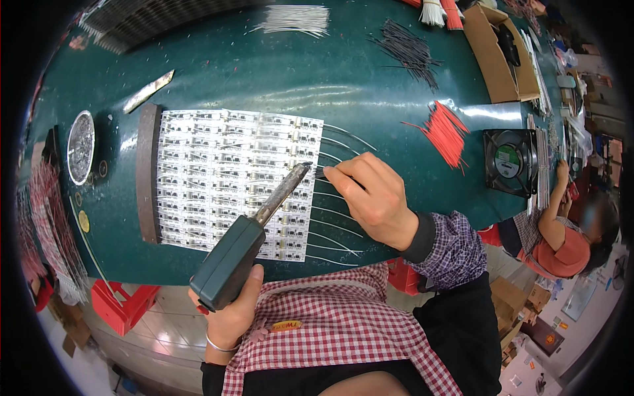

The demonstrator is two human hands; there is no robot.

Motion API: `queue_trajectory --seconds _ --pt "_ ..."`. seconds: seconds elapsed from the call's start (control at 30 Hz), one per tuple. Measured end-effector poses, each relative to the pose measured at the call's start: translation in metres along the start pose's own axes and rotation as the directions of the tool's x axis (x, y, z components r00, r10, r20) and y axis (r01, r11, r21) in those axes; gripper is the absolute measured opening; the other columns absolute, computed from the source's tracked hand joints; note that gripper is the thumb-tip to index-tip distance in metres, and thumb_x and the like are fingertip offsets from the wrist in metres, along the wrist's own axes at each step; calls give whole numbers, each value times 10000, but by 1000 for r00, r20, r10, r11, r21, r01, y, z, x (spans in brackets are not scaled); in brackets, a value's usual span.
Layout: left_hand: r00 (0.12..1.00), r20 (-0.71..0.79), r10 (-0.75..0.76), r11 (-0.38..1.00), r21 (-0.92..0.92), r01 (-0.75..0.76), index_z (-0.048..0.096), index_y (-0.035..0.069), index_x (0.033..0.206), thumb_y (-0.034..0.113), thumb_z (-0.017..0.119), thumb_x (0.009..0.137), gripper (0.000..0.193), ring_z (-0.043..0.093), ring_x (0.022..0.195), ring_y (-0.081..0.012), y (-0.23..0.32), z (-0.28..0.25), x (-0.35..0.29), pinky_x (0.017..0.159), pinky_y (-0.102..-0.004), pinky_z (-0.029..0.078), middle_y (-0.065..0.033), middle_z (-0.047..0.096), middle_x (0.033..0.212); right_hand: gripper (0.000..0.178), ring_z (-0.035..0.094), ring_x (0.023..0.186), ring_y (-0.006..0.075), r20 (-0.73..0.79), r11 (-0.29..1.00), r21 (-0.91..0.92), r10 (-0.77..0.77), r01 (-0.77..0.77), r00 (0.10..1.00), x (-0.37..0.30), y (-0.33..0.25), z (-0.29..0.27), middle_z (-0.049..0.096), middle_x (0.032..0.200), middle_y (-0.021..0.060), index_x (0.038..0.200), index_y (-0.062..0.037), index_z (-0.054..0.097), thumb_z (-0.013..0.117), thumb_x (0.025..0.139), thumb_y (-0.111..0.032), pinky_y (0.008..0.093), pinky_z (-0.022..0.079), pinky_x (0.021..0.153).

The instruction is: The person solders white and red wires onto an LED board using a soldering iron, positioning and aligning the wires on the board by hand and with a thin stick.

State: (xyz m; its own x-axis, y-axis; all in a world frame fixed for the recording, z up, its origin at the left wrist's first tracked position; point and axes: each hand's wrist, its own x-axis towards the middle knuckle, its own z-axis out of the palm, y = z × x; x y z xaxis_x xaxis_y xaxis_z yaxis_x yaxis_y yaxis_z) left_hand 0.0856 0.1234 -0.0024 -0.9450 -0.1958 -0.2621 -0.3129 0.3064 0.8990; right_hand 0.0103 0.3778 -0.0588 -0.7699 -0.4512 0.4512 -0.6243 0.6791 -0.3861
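Observation:
My left hand (231,313) grips a dark green soldering iron (244,241) by its body, with the metal tip at the right edge of a white panel of small circuit boards (231,178). My right hand (373,198) pinches a thin white wire (323,173) against that same edge, right by the tip. Several more white wires (333,228) stick out from the panel's right side. The panel lies on a dark green table (277,79).
A brown strip (148,173) borders the panel's left side. A round metal tin (80,146) sits far left. Loose red wires (446,132), black wires (409,56), white wires (294,20), a small black fan (510,162) and a cardboard box (495,53) lie around. Another person (561,231) works at right.

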Motion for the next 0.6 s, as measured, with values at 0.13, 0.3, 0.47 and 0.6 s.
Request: queue_trajectory --seconds 0.13,0.3,0.47,0.6 --pt "996 35 80 995 55 -81 693 -14 893 71 783 732 203 640 617 -187 -7 -1 0 598 -293 500 -91 681 788 278 589 692 216 -41 1000 16 19 -19 999 3 -2 1 603 820 79 966 19 667 703 692 47 310 475 565" --pt "988 155 -1 996 86 -13 668 -17 1080 -10 751 782 309 648 874 -138 -9 -9 -4 791 -273 514 -62 692 979 284 589 699 216 -29 1000 13 21 -21 999 3 -2 0 604 829 77 973 17 665 701 692 42 309 475 568" --pt "995 81 51 997 56 -56 683 -28 897 33 758 729 194 609 634 -158 -4 -1 0 610 -292 490 -82 651 778 277 589 702 217 -20 1000 21 22 -22 1000 4 -3 -1 605 834 76 972 16 664 694 697 33 312 477 572" --pt "992 124 28 997 71 -37 683 -35 902 26 753 732 194 604 625 -149 2 0 4 589 -292 487 -87 654 784 274 589 702 217 -19 1000 12 27 -27 999 3 -2 0 603 833 76 970 14 664 692 698 31 313 477 571"
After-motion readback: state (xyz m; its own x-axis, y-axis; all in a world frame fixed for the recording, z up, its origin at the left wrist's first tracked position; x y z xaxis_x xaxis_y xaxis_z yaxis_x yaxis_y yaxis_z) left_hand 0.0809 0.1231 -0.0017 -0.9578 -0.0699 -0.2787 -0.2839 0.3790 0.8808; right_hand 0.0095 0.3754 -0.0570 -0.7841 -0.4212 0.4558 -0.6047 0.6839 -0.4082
